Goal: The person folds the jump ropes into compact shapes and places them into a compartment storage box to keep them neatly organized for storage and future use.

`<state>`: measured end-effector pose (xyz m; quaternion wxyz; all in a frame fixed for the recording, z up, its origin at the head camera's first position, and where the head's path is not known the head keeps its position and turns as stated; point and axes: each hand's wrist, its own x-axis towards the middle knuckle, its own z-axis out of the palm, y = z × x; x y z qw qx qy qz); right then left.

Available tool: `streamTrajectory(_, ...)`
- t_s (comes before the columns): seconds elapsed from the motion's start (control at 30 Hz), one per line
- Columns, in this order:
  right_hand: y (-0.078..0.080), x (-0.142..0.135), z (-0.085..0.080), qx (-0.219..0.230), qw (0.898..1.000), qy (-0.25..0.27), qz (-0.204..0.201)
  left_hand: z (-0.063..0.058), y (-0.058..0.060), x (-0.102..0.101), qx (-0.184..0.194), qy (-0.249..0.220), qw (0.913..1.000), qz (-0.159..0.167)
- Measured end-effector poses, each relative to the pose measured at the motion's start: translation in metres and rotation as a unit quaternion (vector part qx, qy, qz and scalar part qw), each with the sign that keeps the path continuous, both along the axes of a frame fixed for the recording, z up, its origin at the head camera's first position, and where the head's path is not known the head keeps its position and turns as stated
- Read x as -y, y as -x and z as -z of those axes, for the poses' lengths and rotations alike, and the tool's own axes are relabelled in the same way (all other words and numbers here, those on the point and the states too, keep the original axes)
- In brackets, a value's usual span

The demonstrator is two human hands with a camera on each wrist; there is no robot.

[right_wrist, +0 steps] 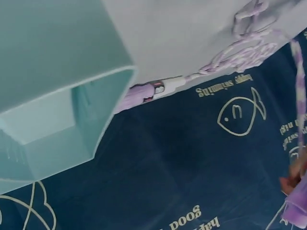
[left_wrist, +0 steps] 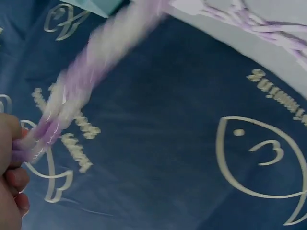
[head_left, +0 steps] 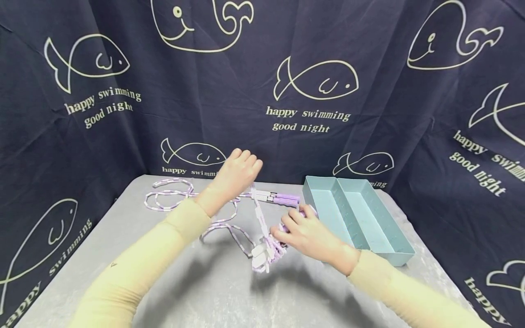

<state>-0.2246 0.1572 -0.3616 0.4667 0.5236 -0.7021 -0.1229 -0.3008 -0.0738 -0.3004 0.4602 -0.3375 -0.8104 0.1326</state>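
My left hand (head_left: 239,171) is raised above the table and grips a doubled strand of a purple-and-white beaded jump rope (head_left: 260,218). In the left wrist view the beaded strand (left_wrist: 79,79) slants up and away from my curled fingers, blurred. Lower and to the right, my right hand (head_left: 307,232) holds the same rope's purple handles, mostly hidden by the fingers. White handle ends and bunched beads (head_left: 266,255) hang out below it. At the right wrist view's lower right edge a purple handle (right_wrist: 297,206) shows.
A second jump rope lies behind, its purple-and-white handles (head_left: 283,199) side by side and its cord (head_left: 168,193) looped toward the left. A pale blue two-compartment box (head_left: 379,214) stands at right on the grey table (head_left: 197,287). Dark fish-print cloth (head_left: 229,100) surrounds the table.
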Motion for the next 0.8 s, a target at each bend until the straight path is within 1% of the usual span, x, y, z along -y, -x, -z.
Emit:
streamTrajectory(0.1, -0.006, 0.004, -0.003, -0.008, 0.999, 0.023, -0.035, 0.007, 0.009, 0.009, 0.016, -0.003, 0.9998, -0.012)
streamTrajectory(0.2, -0.006, 0.006, -0.006, -0.005, 0.996, 0.056, -0.073, 0.014, 0.016, 0.017, 0.029, -0.006, 0.9993, -0.021)
streamTrajectory(0.27, -0.006, 0.005, -0.007, 0.014, 0.992, 0.081, -0.091, 0.020, 0.021, 0.021, 0.039, -0.009, 0.9988, -0.027)
streamTrajectory(0.43, -0.005, 0.001, -0.009, 0.073, 0.982, 0.135, -0.112, 0.035, 0.031, 0.028, 0.067, -0.006, 0.9972, -0.033)
streamTrajectory(0.53, -0.005, -0.002, -0.013, 0.085, 0.978, 0.154, -0.113, 0.047, 0.037, 0.036, 0.095, -0.003, 0.9938, -0.057)
streamTrajectory(0.63, -0.005, -0.006, -0.018, 0.094, 0.975, 0.175, -0.103, 0.059, 0.039, 0.044, 0.129, 0.003, 0.9882, -0.082)
streamTrajectory(0.7, -0.005, -0.009, -0.021, 0.098, 0.972, 0.191, -0.091, 0.066, 0.038, 0.047, 0.142, 0.011, 0.9863, -0.084)
streamTrajectory(0.8, -0.002, -0.011, -0.025, 0.103, 0.968, 0.216, -0.081, 0.074, 0.033, 0.049, 0.142, 0.019, 0.9869, -0.074)
